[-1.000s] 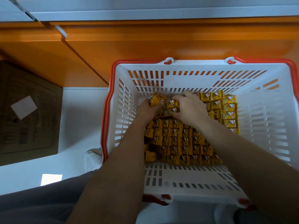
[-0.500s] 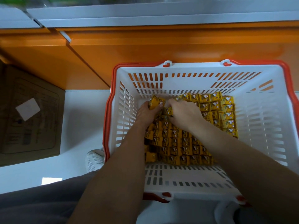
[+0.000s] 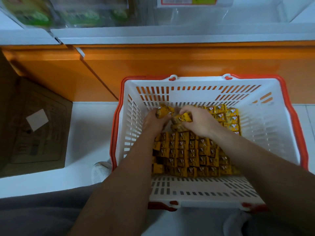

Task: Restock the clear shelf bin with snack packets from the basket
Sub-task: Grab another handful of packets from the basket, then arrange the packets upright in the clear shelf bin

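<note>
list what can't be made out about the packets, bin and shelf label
Head view:
- Snack packets beneath the left hand and right hand: covered; number gripped unclear.
- Clear shelf bin: cut by top edge, contents unseen.
- Price label: cropped, blurred, unreadable.
- Packet print: too small.

The white floor (image 3: 88, 133) carries the basket (image 3: 190, 97) and a cardboard box (image 3: 42, 133).

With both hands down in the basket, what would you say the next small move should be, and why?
Probably lift both hands toward the clear bin above: the left hand and right hand each already grip yellow packets inside the basket.
</note>
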